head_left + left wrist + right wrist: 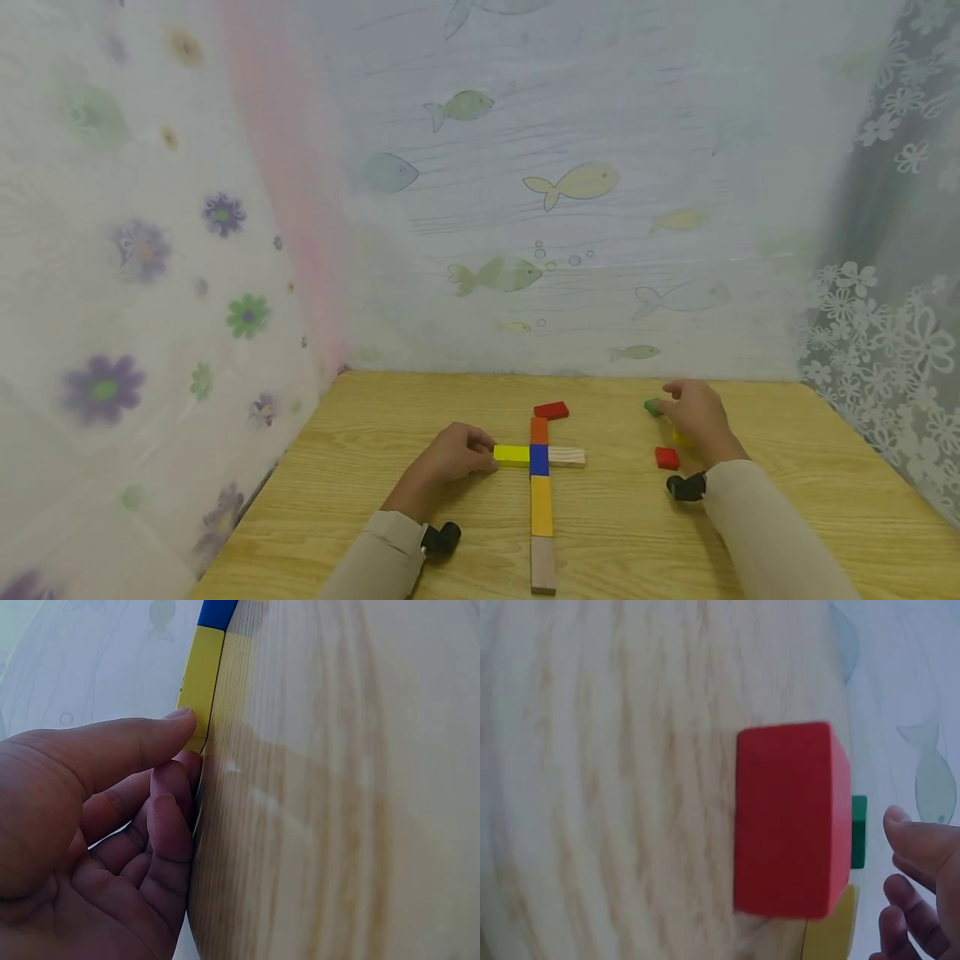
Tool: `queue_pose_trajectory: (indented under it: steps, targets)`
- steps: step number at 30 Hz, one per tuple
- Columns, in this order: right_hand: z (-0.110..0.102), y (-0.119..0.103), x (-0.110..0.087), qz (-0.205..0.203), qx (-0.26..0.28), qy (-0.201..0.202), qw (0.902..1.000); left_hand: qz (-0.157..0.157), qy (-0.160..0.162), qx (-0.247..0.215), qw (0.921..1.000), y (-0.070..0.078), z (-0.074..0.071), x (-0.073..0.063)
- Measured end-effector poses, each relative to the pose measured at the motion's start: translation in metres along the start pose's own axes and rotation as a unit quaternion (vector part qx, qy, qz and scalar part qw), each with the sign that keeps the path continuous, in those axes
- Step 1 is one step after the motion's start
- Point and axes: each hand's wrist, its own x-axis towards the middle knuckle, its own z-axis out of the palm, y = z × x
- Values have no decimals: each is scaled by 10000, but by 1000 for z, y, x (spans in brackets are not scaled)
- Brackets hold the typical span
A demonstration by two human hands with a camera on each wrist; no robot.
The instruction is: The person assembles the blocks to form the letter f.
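Note:
Laid flat in a cross are a yellow block (512, 456), a blue block (538, 460) at the crossing, a plain wooden block (567, 456), an orange block (539, 431), an amber block (541, 506) and a greyish block (542, 564). My left hand (453, 454) pinches the yellow block's outer end with thumb and fingertips, as the left wrist view shows. On the right, my right hand (697, 417) reaches toward a green block (652, 407), thumb and fingers spread and nothing held. Under that hand a second yellow block (830, 930) is partly hidden.
A red block (551, 410) lies askew at the cross's top. Another red block (667, 458) sits below the right hand. The wood-grain table (360, 542) ends at a fish-patterned curtain (570, 317); flowered curtains (150, 333) hang at the sides.

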Motion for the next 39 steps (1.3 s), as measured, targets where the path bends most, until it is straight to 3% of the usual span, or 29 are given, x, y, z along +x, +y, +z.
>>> queue_pose_trajectory:
  steps: [8,15,39]
  targets:
    - [-2,6,-6,390,-155,-370,9984,35,3,9,10000,0,0,-1]
    - [-1,7,-8,571,-213,-350,9975,-32,7,5,10000,0,1,0]
    - [3,-1,-5,475,-238,-276,9982,-41,-4,-8,10000,0,0,0]
